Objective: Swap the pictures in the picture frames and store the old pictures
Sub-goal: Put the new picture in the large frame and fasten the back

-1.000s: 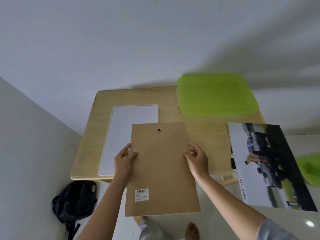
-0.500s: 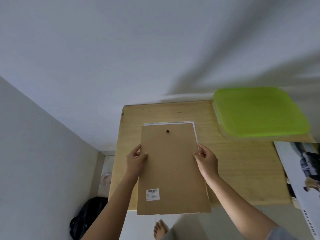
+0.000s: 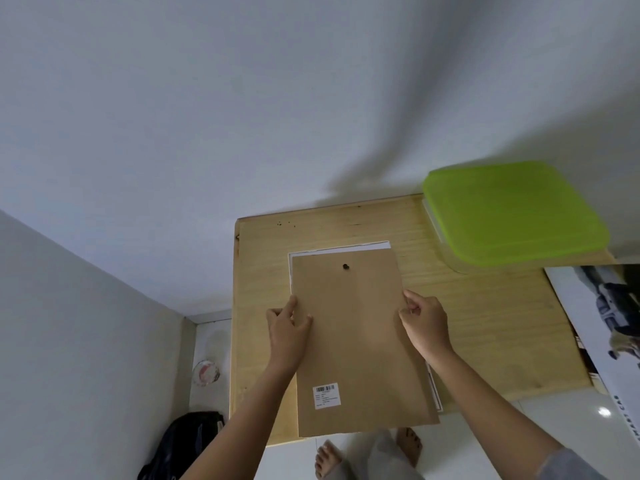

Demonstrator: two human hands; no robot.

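Observation:
A brown cardboard backing board (image 3: 360, 344) with a small dark hanger near its top and a barcode sticker near its bottom lies almost squarely over a white picture frame (image 3: 341, 248) on the wooden table (image 3: 485, 320). Only a thin white strip of the frame shows along the top, left and lower right. My left hand (image 3: 287, 327) grips the board's left edge. My right hand (image 3: 424, 323) pinches its right edge. A printed car picture (image 3: 609, 334) lies at the table's right end.
A container with a lime green lid (image 3: 512, 213) stands at the table's back right. On the floor to the left are a black bag (image 3: 187, 441) and a small round glass item (image 3: 206, 373). Bare feet (image 3: 367, 452) show below the table's near edge. White walls enclose the back and left.
The backing board moved left and away from me, from hanging over the table's near edge to covering the white frame. The view shifted, so the car picture slid toward the right edge.

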